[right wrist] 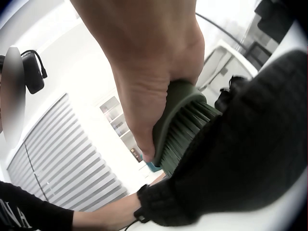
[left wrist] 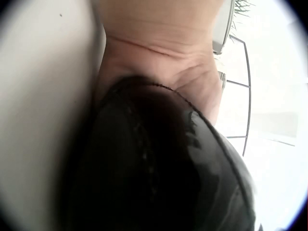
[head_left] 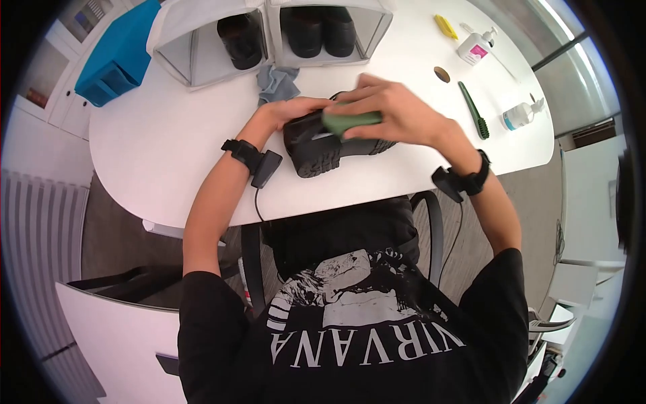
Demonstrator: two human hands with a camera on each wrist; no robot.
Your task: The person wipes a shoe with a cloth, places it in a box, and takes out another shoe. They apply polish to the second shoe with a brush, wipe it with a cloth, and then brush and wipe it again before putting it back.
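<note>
A glossy black shoe point(head_left: 315, 143) with a chunky treaded sole lies on its side on the white table, its sole facing the person. My left hand point(head_left: 299, 111) holds the shoe from its far left side. In the left wrist view the shoe point(left wrist: 149, 163) hides the fingers and only the palm point(left wrist: 163, 72) shows. From above, my right hand point(head_left: 404, 111) grips a green brush point(head_left: 353, 123), blurred in the head view. The right wrist view has the brush's bristles point(right wrist: 185, 132) against the shoe's black surface point(right wrist: 240, 149).
Behind the shoe lies a crumpled grey-blue cloth point(head_left: 277, 84). Two pale boxes point(head_left: 202, 47) with black shoes point(head_left: 317, 32) stand at the back, near a blue bin point(head_left: 121, 54). On the right are a long green brush point(head_left: 474, 111), pump bottles point(head_left: 519, 116) and a yellow item point(head_left: 445, 27).
</note>
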